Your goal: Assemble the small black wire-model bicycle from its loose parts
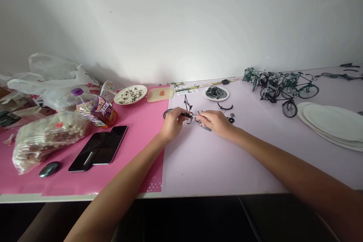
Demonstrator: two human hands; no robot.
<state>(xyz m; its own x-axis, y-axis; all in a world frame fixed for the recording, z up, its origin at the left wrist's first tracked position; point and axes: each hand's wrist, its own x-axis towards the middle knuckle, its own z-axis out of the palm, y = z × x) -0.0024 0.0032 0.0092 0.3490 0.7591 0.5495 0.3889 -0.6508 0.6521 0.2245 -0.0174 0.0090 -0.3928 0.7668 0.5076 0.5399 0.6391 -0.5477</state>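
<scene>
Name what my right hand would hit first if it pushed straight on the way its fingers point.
Your right hand would likely meet the small part between your fingertips first, then your left hand; exact depth is unclear.

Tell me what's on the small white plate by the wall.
The small white plate holds a heap of dark parts, with a spoked wheel visible toward the right. Whatever lies beneath the heap is covered.
</scene>
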